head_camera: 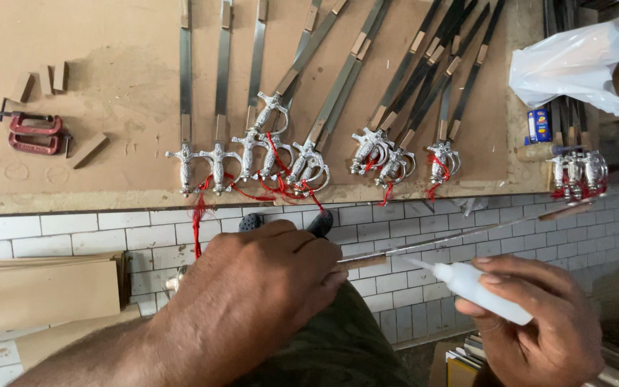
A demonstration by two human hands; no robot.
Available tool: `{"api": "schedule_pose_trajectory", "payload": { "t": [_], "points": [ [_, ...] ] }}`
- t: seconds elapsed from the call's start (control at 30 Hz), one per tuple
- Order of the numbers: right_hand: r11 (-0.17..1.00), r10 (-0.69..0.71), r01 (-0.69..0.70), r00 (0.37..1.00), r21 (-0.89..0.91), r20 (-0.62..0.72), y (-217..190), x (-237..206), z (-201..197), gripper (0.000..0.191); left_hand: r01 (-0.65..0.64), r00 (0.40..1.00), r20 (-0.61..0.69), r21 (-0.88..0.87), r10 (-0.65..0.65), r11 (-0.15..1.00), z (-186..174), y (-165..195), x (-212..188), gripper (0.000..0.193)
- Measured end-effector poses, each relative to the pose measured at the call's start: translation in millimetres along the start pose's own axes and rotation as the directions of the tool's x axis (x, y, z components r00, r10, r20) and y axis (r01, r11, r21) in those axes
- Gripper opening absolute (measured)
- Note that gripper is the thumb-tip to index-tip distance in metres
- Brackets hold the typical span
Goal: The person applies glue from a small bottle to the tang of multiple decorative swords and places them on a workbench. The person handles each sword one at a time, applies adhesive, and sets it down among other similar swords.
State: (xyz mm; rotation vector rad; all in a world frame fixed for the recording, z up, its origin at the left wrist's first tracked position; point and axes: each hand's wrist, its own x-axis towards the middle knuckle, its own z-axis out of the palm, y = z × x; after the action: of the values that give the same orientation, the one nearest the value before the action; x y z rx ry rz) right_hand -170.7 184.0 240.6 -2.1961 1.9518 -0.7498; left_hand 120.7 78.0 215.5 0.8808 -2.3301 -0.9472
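A thin sword blade (424, 247) runs out from under the left hand (252, 287), whose fingers are curled tight around its hilt end, below the workbench's front edge. The right hand (539, 326) grips a white glue bottle (478, 290), nozzle just beside the blade. Finished swords (281, 136) lie in a row along the workbench (109, 64); red clamps (34, 132) sit near its left edge.
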Motion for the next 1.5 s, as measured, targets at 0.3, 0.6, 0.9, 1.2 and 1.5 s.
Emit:
{"api": "schedule_pose_trajectory", "payload": {
  "t": [0.3,0.6,0.9,1.2,1.5],
  "points": [
    [0.801,0.175,0.026,0.945,0.598,-0.276,13.7,-34.3,27.4,0.028,0.486,0.874,0.369,-0.656,-0.317,0.577,6.8,-2.7,24.3,0.034],
    [0.945,-0.061,0.102,0.988,0.309,-0.14,0.0,-29.2,19.1,0.036,0.713,0.701,0.574,-0.546,-0.424,0.441,7.6,11.8,32.4,0.038],
    [0.979,-0.095,0.115,0.988,0.167,-0.124,-8.1,-27.6,17.3,0.038,0.697,0.714,0.586,-0.546,-0.383,0.465,21.3,2.6,24.7,0.037],
    [0.947,0.07,0.015,0.965,0.321,-0.252,22.5,-49.4,23.5,0.031,0.75,0.652,0.623,-0.447,-0.432,0.487,13.8,-5.1,17.7,0.037],
    [0.018,0.551,0.138,0.825,0.99,-0.125,48.6,-34.3,90.0,0.046,0.753,0.656,0.497,-0.379,-0.568,0.538,18.7,-27.7,3.8,0.041]
  ]
}}
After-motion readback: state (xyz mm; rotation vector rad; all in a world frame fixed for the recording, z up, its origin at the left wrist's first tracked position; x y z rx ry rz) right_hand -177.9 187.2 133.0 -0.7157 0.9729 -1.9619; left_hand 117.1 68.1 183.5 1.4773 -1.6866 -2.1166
